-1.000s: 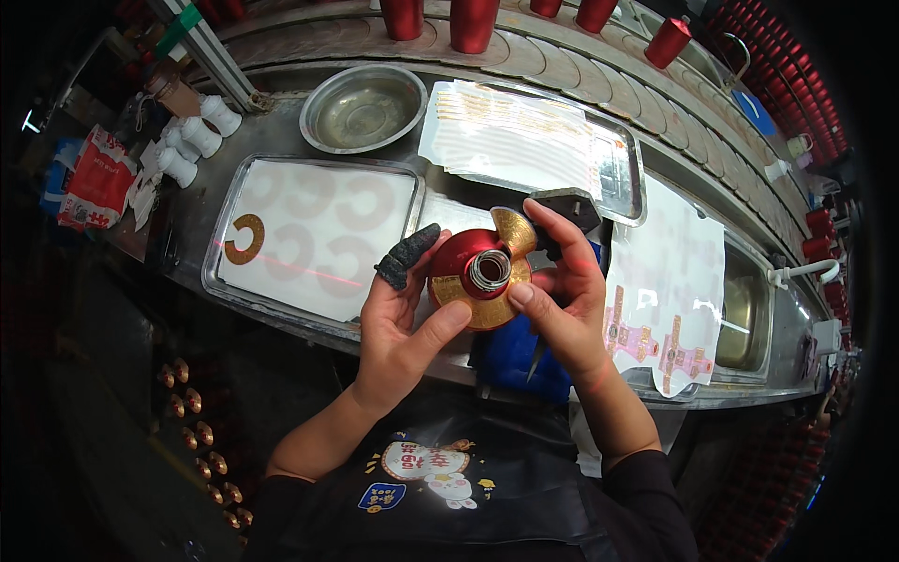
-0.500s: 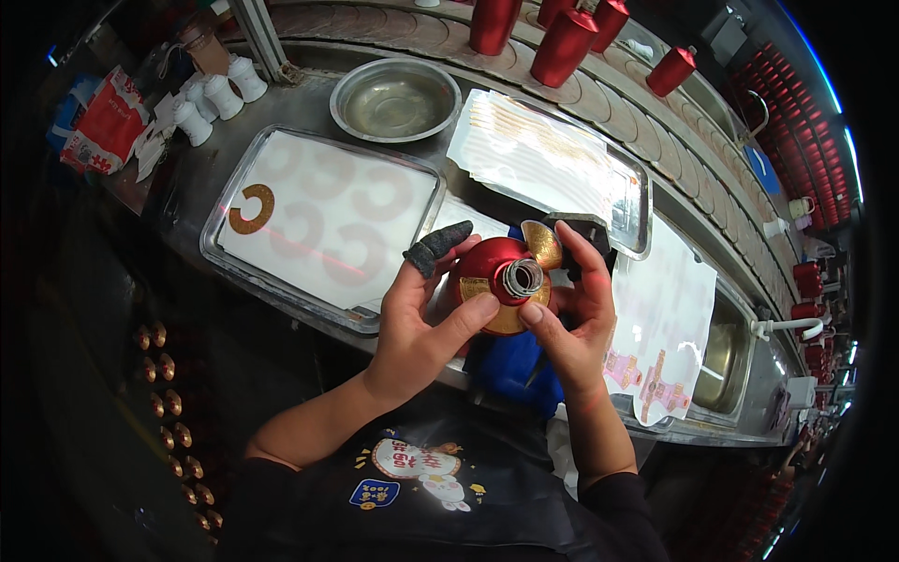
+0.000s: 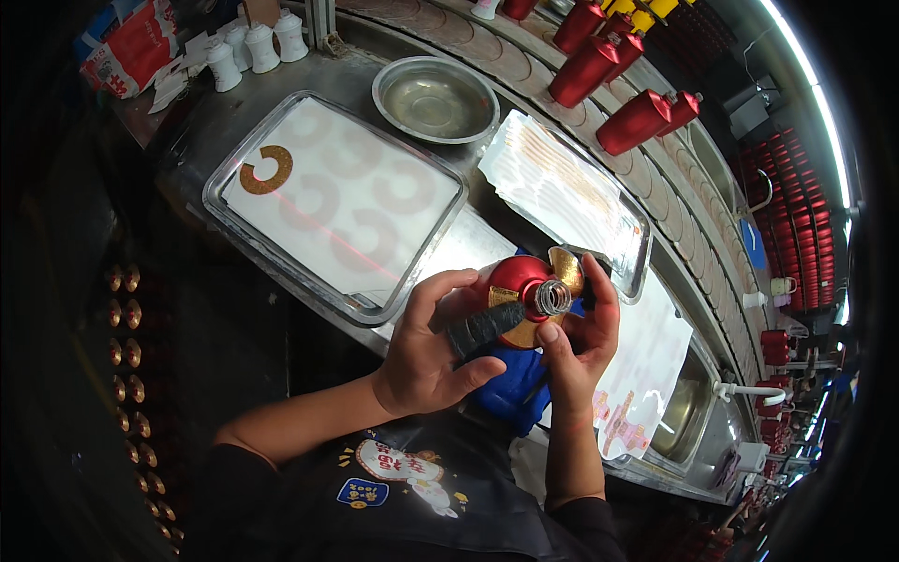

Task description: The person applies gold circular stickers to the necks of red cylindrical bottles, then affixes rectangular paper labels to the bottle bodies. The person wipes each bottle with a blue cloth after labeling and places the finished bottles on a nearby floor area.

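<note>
Both hands grip one red bottle (image 3: 513,286), held above the near table edge in front of the person's chest. Left hand (image 3: 429,351) wraps the bottle's left side, fingers curled over the shoulder; its forefinger wears a dark textured cot (image 3: 482,325) lying across the bottle front. Right hand (image 3: 576,342) closes on the right side, thumb pressing up near the neck (image 3: 552,298), fingers wrapped behind. Most of the bottle body is hidden by the hands; only the rounded red shoulder, a threaded silvery neck with no cap, and gold label (image 3: 565,269) pieces around the neck show. Whether the gold piece is fully stuck down, can't tell. A blue thing (image 3: 510,389) sits under the hands, mostly covered, kind unclear.

Left of the hands, a clear tray (image 3: 225,201) holds a white sheet with one gold C-shaped sticker (image 3: 266,170) at its far left; pale ring outlines mark the rest of the sheet. Beyond it, a metal bowl (image 3: 435,98). Behind the bottle, a second tray (image 3: 562,192) with striped sheets, its near corner hidden by the bottle. To the right, printed sheets (image 3: 646,375) drape the table edge beside a metal basin (image 3: 688,412), partly cut off. Red bottles (image 3: 637,120) line the conveyor at top. Small white jars (image 3: 253,47) stand top left by a red bag (image 3: 131,56).
</note>
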Available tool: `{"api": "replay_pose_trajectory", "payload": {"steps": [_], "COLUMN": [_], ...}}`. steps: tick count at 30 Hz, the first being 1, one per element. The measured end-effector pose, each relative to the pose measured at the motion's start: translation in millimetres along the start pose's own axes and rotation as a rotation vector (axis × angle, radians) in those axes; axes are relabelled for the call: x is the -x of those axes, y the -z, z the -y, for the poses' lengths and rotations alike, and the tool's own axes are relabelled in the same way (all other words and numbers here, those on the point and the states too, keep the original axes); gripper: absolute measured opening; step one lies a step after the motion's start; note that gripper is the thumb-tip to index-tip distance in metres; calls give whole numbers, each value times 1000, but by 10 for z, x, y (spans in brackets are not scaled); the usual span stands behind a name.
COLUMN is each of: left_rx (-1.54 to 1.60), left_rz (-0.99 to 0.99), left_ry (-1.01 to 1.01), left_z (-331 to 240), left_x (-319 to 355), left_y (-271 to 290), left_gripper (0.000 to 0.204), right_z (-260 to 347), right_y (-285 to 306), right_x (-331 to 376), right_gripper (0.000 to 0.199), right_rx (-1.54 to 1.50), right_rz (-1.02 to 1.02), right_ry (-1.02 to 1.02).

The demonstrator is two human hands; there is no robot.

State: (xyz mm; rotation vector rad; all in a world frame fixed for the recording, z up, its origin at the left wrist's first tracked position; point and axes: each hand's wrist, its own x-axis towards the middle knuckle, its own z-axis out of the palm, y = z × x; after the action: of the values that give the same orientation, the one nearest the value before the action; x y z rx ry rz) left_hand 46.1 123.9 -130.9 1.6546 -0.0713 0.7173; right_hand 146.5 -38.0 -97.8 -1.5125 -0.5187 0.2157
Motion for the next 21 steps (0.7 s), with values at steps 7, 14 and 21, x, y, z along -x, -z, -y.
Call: {"api": "replay_pose_trajectory", "payload": {"steps": [7, 14, 21], "left_rx": [-330, -551, -867], "left_rz": [-26, 29, 36], "left_ry": [-107, -194, -279], "left_z": [99, -27, -104], "left_x": [-298, -126, -114], "left_y": [161, 165, -55], "left_gripper": [51, 49, 36], "right_z": [16, -5, -46], "right_y": [-84, -178, -152], "right_x": [-78, -194, -330], "right_gripper": [79, 78, 59], "right_rx": [-19, -125, -191], "right_rz": [-11, -36, -47], "right_ry": [0, -48, -119]}}
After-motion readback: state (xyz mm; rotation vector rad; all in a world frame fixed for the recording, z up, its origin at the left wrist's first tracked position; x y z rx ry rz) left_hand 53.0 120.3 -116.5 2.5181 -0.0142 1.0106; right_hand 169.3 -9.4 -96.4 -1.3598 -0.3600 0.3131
